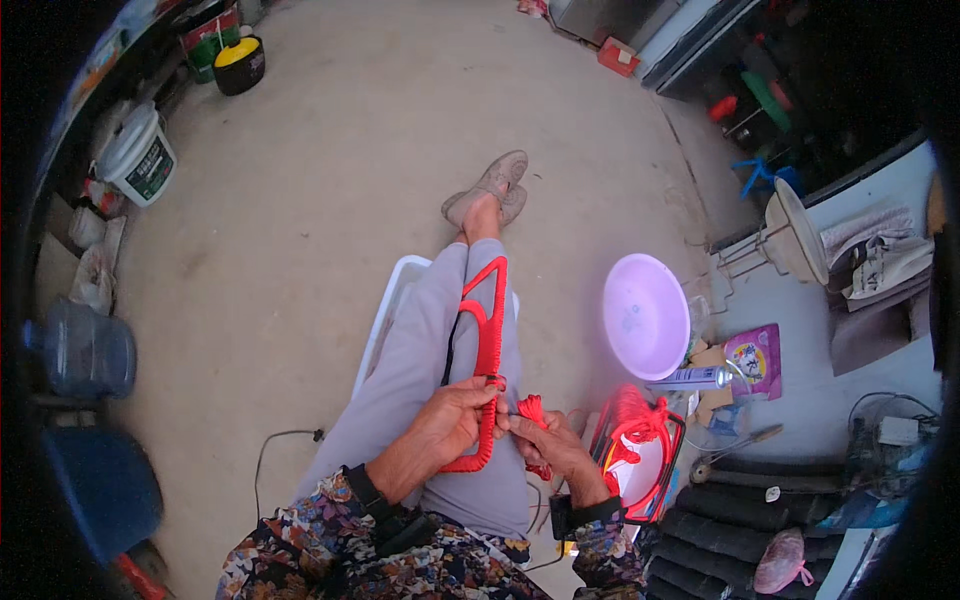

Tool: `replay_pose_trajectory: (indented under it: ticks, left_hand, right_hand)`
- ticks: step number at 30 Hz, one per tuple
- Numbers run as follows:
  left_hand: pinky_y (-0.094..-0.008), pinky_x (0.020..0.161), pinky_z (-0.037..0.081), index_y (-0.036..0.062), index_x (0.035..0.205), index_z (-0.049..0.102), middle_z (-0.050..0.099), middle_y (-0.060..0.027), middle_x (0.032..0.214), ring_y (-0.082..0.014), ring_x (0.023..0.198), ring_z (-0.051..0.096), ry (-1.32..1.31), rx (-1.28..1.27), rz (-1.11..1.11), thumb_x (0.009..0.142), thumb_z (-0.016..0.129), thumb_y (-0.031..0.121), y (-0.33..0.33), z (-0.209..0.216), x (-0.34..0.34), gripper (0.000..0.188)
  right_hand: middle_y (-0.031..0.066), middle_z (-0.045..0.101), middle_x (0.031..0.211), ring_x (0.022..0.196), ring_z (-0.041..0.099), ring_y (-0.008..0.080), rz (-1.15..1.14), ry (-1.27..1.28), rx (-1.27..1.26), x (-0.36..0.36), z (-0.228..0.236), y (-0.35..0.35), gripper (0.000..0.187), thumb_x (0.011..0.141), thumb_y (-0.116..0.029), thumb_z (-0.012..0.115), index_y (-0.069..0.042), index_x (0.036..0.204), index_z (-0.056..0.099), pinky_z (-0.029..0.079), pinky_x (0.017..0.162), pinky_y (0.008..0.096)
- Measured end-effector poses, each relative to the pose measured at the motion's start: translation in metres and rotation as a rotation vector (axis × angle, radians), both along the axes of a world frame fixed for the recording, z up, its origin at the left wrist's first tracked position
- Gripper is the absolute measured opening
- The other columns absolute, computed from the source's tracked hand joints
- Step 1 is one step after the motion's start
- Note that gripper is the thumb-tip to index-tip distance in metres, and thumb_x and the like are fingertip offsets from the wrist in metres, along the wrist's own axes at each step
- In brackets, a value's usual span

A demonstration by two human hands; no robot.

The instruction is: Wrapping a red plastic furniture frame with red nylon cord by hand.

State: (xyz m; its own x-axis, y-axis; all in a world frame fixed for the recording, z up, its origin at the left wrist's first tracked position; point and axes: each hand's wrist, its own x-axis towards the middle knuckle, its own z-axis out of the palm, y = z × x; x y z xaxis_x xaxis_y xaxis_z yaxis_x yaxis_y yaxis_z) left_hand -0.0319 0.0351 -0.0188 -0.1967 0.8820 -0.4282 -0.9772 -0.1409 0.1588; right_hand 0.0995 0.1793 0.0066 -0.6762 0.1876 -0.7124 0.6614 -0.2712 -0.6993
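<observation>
one red wrapped frame point(487, 352) on the lap; left hand point(448, 420) grips it, right hand point(545, 440) beside it pinches one red cord point(533, 412), its end hidden.

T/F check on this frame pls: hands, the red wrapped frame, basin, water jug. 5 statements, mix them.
1. The left hand grips the red wrapped frame near its lower end. True.
2. The right hand is empty and rests on the floor. False: it holds a bundle of red cord right beside the frame.
3. The frame lies along the person's lap and legs. True.
4. The pink basin sits to the person's left by the water jug. False: the basin is on the right side; the jug is far left.
5. The white bucket stands at the upper left, near the wall. True.
</observation>
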Motion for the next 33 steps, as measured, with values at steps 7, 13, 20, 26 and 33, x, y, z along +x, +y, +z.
replay_pose_trajectory:
  ticks: [7,13,20,26,33]
  left_hand:
    - [-0.0354,0.067,0.049,-0.0005,0.106,0.052,0.060,-0.0120,0.082,-0.0242,0.075,0.061,-0.008,0.001,-0.013,0.091,0.051,0.012,0.004,0.002,0.003,0.019]
    - [-0.0365,0.066,0.049,0.0005,0.104,0.052,0.060,-0.0118,0.082,-0.0245,0.074,0.060,0.066,-0.001,-0.006,0.090,0.053,0.011,0.006,-0.003,0.008,0.017]
    - [-0.0316,0.055,0.043,0.0043,0.102,0.053,0.057,-0.0083,0.078,-0.0198,0.066,0.054,-0.043,0.016,0.062,0.089,0.054,0.012,0.014,-0.006,0.019,0.014]
    - [-0.0317,0.050,0.042,0.0045,0.096,0.052,0.056,-0.0067,0.075,-0.0198,0.060,0.054,0.001,-0.072,0.128,0.090,0.052,0.015,0.020,0.008,0.026,0.012]
    - [-0.0285,0.049,0.037,0.0066,0.103,0.054,0.055,-0.0041,0.072,-0.0164,0.058,0.049,-0.167,0.022,0.097,0.093,0.049,0.027,0.014,-0.003,0.017,0.023]
  right_hand:
    - [-0.0041,0.041,0.052,0.042,0.036,0.0056,-0.362,-0.052,0.069,0.006,0.019,0.014,0.017,0.087,-0.019,0.059,-0.009,0.075,0.054,0.025,0.038,0.0220]
    - [-0.0023,0.032,0.046,0.037,0.027,0.0082,-0.505,0.550,0.067,-0.026,0.087,0.021,0.028,0.086,-0.012,0.052,-0.010,0.061,0.039,0.021,0.037,0.0245]
    - [-0.0044,0.029,0.049,0.039,0.026,0.0071,-0.392,0.509,0.205,-0.059,0.117,0.008,0.032,0.083,-0.009,0.052,-0.010,0.056,0.035,0.019,0.038,0.0250]
    - [-0.0040,0.041,0.053,0.042,0.035,0.0068,-0.111,0.414,0.382,-0.076,0.128,-0.039,0.019,0.080,-0.008,0.056,-0.008,0.065,0.046,0.027,0.039,0.0237]
    - [-0.0083,0.043,0.055,0.051,0.037,0.0032,-0.074,0.321,0.802,-0.055,0.143,-0.002,0.024,0.082,-0.012,0.063,-0.003,0.063,0.052,0.030,0.046,0.0231]
